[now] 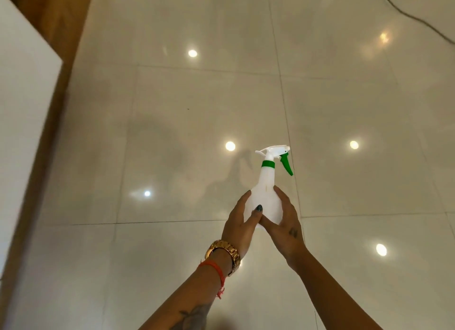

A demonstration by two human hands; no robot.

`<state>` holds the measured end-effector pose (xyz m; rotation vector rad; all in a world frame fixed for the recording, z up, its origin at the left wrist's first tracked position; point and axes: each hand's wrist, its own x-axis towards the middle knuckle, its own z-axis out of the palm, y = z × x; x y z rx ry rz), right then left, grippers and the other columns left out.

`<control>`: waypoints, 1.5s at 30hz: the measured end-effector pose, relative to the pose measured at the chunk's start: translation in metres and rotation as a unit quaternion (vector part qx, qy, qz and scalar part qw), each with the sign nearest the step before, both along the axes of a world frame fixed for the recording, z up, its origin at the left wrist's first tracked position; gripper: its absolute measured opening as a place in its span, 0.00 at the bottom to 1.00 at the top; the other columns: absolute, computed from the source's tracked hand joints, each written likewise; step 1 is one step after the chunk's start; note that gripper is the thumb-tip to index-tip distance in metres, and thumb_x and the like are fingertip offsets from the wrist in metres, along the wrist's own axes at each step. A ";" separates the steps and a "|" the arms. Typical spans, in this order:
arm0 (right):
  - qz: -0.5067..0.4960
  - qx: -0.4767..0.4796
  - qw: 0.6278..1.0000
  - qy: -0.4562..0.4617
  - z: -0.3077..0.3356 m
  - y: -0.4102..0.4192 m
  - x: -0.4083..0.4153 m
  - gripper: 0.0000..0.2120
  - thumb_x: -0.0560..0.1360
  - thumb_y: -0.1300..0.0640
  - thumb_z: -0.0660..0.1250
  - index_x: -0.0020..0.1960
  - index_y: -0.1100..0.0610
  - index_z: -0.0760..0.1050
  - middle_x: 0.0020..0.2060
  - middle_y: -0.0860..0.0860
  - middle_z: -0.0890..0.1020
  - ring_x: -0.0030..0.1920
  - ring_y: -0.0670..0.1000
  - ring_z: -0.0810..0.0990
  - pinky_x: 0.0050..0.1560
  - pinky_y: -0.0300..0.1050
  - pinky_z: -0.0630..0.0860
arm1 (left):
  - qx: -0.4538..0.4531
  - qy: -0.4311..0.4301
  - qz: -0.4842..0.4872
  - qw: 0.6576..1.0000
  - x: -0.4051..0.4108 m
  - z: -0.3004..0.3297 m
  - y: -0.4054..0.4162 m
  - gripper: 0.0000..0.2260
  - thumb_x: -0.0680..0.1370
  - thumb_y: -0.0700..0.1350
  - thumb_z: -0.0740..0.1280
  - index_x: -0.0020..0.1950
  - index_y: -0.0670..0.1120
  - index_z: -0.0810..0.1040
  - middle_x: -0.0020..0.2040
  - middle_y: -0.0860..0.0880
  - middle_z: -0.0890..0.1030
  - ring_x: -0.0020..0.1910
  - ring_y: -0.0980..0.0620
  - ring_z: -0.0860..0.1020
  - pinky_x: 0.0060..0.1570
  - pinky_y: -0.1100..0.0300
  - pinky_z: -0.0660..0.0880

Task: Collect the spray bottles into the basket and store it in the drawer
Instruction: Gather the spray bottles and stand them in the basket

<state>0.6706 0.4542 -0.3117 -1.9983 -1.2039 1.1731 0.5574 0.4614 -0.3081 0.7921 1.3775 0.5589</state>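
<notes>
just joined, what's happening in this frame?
A person is holding one white spray bottle with a green trigger and collar upright in both hands, above a glossy tiled floor. The left hand, with a gold watch on its wrist, wraps the bottle's left side; the right hand cups the right side and base. No basket or drawer is in view, so the bottle is not yet stowed. A dark cable crosses the floor at upper right.

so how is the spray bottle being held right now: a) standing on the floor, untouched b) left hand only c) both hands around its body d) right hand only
c: the left hand and right hand both wrap the white body of the spray bottle, upright above the tiled floor.
</notes>
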 end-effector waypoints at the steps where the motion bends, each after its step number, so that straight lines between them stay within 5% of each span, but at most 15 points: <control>1: 0.013 0.018 1.000 -0.006 0.013 0.004 -0.011 0.35 0.69 0.53 0.73 0.71 0.46 0.59 0.62 0.43 0.68 0.61 0.45 0.67 0.63 0.42 0.68 | 0.010 -0.012 0.021 1.000 -0.011 0.015 0.002 0.22 0.79 0.53 0.59 0.71 0.59 0.58 0.72 0.54 0.62 0.69 0.50 0.64 0.61 0.60 0.65; 6: 0.083 0.131 0.987 -0.035 0.084 0.022 -0.081 0.35 0.68 0.51 0.74 0.67 0.41 0.58 0.62 0.42 0.68 0.60 0.40 0.66 0.55 0.25 0.61 | 0.076 -0.057 0.126 0.987 -0.078 0.090 0.006 0.18 0.77 0.52 0.62 0.62 0.67 0.60 0.65 0.61 0.63 0.63 0.58 0.64 0.59 0.64 0.65; 15: 0.211 0.285 0.935 -0.025 0.212 0.008 -0.247 0.37 0.64 0.39 0.69 0.69 0.41 0.58 0.70 0.51 0.65 0.64 0.39 0.62 0.50 0.16 0.62 | 0.178 0.009 0.291 0.940 -0.223 0.217 -0.030 0.25 0.72 0.49 0.69 0.65 0.63 0.62 0.64 0.60 0.68 0.62 0.51 0.72 0.53 0.65 0.76; 19: 0.263 0.341 0.902 -0.016 0.251 -0.020 -0.313 0.37 0.63 0.41 0.70 0.69 0.43 0.61 0.69 0.53 0.66 0.64 0.38 0.61 0.50 0.13 0.59 | 0.208 0.058 0.335 0.917 -0.280 0.259 -0.067 0.33 0.66 0.54 0.74 0.66 0.63 0.61 0.65 0.62 0.67 0.63 0.53 0.72 0.58 0.56 0.76; 23: 0.332 0.371 0.867 0.018 0.273 -0.056 -0.361 0.43 0.55 0.50 0.80 0.67 0.46 0.67 0.67 0.50 0.64 0.64 0.41 0.63 0.53 0.17 0.62 | 0.218 0.111 0.386 0.890 -0.327 0.287 -0.109 0.37 0.57 0.59 0.75 0.58 0.75 0.57 0.55 0.79 0.65 0.55 0.68 0.72 0.49 0.69 0.77; 28: 0.442 0.392 0.806 0.034 0.286 -0.109 -0.406 0.47 0.50 0.57 0.84 0.66 0.47 0.68 0.65 0.55 0.68 0.65 0.42 0.67 0.60 0.20 0.62 | 0.236 0.155 0.460 0.842 -0.374 0.299 -0.173 0.40 0.54 0.58 0.77 0.60 0.73 0.59 0.57 0.75 0.69 0.54 0.70 0.74 0.42 0.67 0.78; 31: 0.456 0.416 0.785 0.062 0.301 -0.142 -0.432 0.40 0.54 0.52 0.81 0.62 0.49 0.69 0.63 0.55 0.71 0.60 0.53 0.73 0.58 0.29 0.70 | 0.233 0.170 0.497 0.819 -0.395 0.301 -0.213 0.40 0.53 0.58 0.77 0.58 0.74 0.61 0.59 0.73 0.70 0.57 0.68 0.73 0.45 0.68 0.77; 34: 0.508 0.372 0.772 0.091 0.315 -0.150 -0.454 0.18 0.68 0.39 0.69 0.53 0.46 0.74 0.55 0.48 0.78 0.51 0.52 0.81 0.50 0.34 0.76 | 0.236 0.167 0.520 0.804 -0.414 0.302 -0.251 0.39 0.53 0.55 0.79 0.58 0.72 0.63 0.60 0.69 0.72 0.58 0.65 0.74 0.47 0.67 0.77; 35: 0.521 0.310 0.789 0.105 0.322 -0.152 -0.462 0.17 0.62 0.35 0.71 0.47 0.40 0.78 0.47 0.40 0.81 0.49 0.45 0.81 0.53 0.30 0.74 | 0.242 0.153 0.529 0.799 -0.422 0.302 -0.264 0.39 0.54 0.52 0.79 0.58 0.71 0.65 0.60 0.68 0.73 0.59 0.64 0.74 0.47 0.67 0.77; 37: 0.528 0.193 0.824 0.066 0.327 -0.161 -0.471 0.13 0.44 0.37 0.71 0.29 0.34 0.79 0.36 0.31 0.82 0.50 0.41 0.79 0.61 0.39 0.71 | 0.258 0.130 0.541 0.790 -0.438 0.302 -0.289 0.39 0.55 0.48 0.80 0.59 0.69 0.66 0.61 0.66 0.74 0.59 0.62 0.75 0.49 0.67 0.76; 40: 0.539 0.145 0.806 0.198 0.334 -0.184 -0.496 0.26 0.44 0.47 0.64 0.43 0.39 0.79 0.53 0.53 0.82 0.59 0.55 0.76 0.66 0.53 0.68 | 0.263 0.117 0.555 0.780 -0.460 0.303 -0.322 0.39 0.56 0.46 0.80 0.60 0.67 0.66 0.62 0.64 0.74 0.61 0.59 0.75 0.52 0.65 0.76; 42: 0.557 0.178 0.784 0.209 0.339 -0.205 -0.512 0.30 0.49 0.47 0.65 0.51 0.33 0.74 0.54 0.52 0.80 0.57 0.54 0.77 0.61 0.48 0.72 | 0.266 0.130 0.564 0.771 -0.470 0.305 -0.344 0.39 0.56 0.46 0.80 0.62 0.65 0.66 0.63 0.63 0.74 0.61 0.57 0.75 0.52 0.62 0.77; 45: 0.604 0.228 0.739 0.192 0.338 -0.223 -0.533 0.26 0.58 0.43 0.68 0.55 0.44 0.73 0.52 0.43 0.80 0.54 0.47 0.79 0.52 0.32 0.74 | 0.271 0.170 0.599 0.734 -0.475 0.307 -0.369 0.38 0.57 0.48 0.79 0.62 0.63 0.67 0.62 0.61 0.75 0.60 0.57 0.77 0.51 0.61 0.77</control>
